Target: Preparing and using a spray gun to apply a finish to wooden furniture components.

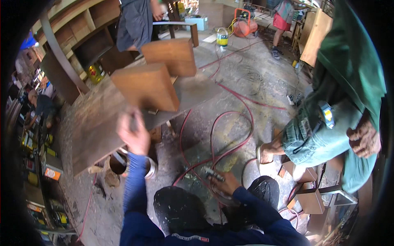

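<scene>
Left hand (pixel 133 133) raised over the near edge of the bench (pixel 94 131), just in front of the near brown box (pixel 143 86). Its fingers are motion-blurred; cannot tell how far open they are, whether they hold anything, or whether they touch the box. Right hand (pixel 226 183) low, above the wearer's lap; fingers curled closed around a silver metal tool (pixel 213 174), its front end poking out to the left. Near box stands upright on the bench; the far brown box (pixel 170 57) stands just behind it. Red hose (pixel 251 123) loops over the concrete floor (pixel 230 94), passing near the tool; cannot tell if joined. Round metal can (pixel 151 169) below the bench, partly behind the left sleeve (pixel 134 184). To the right, a co-worker in green (pixel 349 61), one hand hanging by the thigh. Beyond the bench, a person in dark shorts (pixel 135 24). Farther back, a paint bucket (pixel 222 39) on the floor near an orange-red machine (pixel 246 28).
</scene>
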Tool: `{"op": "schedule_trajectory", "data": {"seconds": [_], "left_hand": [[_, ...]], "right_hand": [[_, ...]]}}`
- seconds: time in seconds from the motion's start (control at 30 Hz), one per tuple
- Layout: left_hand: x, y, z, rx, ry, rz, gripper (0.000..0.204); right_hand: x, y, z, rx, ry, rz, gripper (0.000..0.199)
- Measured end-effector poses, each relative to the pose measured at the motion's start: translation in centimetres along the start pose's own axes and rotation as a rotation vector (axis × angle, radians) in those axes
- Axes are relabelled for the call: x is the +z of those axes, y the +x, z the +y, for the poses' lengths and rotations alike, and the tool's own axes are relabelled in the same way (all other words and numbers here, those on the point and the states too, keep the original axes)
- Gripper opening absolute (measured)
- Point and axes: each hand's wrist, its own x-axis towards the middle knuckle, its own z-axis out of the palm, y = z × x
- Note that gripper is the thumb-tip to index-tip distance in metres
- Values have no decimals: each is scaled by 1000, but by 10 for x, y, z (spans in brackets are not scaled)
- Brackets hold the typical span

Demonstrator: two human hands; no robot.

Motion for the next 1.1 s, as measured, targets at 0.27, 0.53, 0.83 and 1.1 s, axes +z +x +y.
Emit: {"op": "schedule_trajectory", "data": {"seconds": [0.27, 0.53, 0.83, 1.1], "left_hand": [[5, -129, -7, -408, -482, -1350, 55], [61, -77, 89, -655, -770, -1448, 80], [55, -108, 92, -1071, -1344, -1111, 68], [32, -75, 113, -1351, -1224, -838, 38]], "right_hand": [[-76, -6, -131, -449, 217, 462, 39], [-142, 6, -143, -514, 183, 713, 35], [-160, -22, -195, -661, 547, 527, 22], [-157, 2, -212, -662, 460, 492, 30]]}}
